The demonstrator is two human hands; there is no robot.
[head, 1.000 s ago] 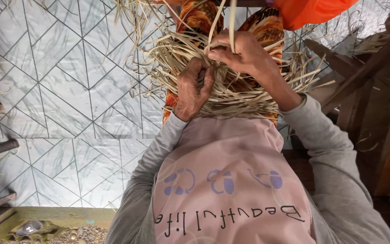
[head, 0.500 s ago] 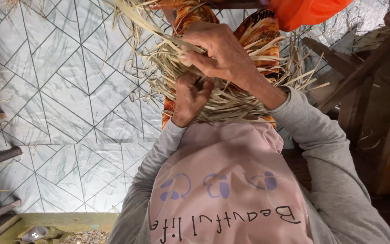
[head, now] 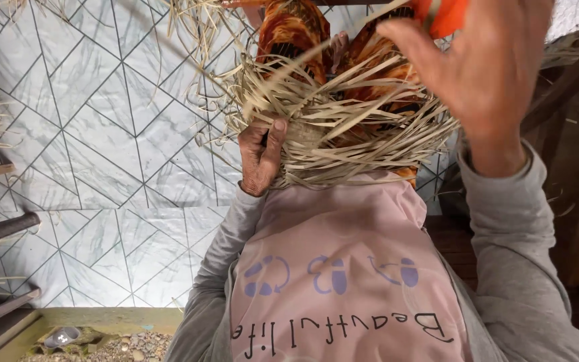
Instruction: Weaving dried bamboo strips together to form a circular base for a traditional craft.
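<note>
You wore a pale pink top [head: 343, 268] with faint lilac motifs and a line of dark lettering across the front. Over it came a grey long-sleeved layer, its sleeves [head: 510, 221] loose and creased, ending in ribbed cuffs at both wrists. Your hands were bare.

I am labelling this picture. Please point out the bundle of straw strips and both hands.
straw bundle [head: 343, 134], head view, woven middle.
left hand [head: 261, 157], head view, back of hand.
right hand [head: 487, 64], head view, open palm.
</note>
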